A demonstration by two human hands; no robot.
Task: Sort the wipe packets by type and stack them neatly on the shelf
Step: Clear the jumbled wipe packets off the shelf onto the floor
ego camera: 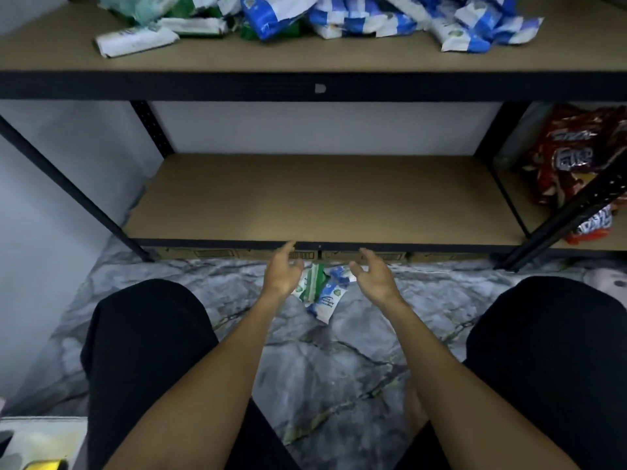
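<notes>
Left hand (283,271), right hand (373,278) seemingly empty

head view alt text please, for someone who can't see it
The left hand and right hand, both open, reach toward green and blue wipe packets on the marble floor, in front of the lower shelf. The upper shelf holds a jumbled pile of packets; red snack bags lie at right.

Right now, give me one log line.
left hand open | right hand open | green-and-white plastic wipe packet, blue-and-white wipe packets on marbled floor between hands
</notes>
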